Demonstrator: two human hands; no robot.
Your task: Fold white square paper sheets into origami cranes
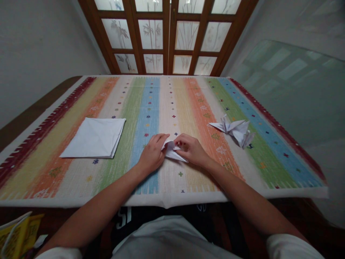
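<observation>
A small piece of folded white paper (172, 153) is between my two hands, near the middle of the table's front part. My left hand (154, 153) is closed on its left side, with the fingers curled over the edge. On the right side my right hand (192, 149) pinches the same paper with thumb and fingers. The paper's upper part is bent up into a curve, and a pointed flap sticks out below toward the right. My fingers cover part of its folds.
A stack of square white paper sheets (94, 138) lies to the left. Folded paper cranes (237, 131) rest on the right. A striped, colourful tablecloth (167, 108) covers the table. Beyond it are wood-framed glass doors (168, 36). A yellow bag (20, 230) is low at the left.
</observation>
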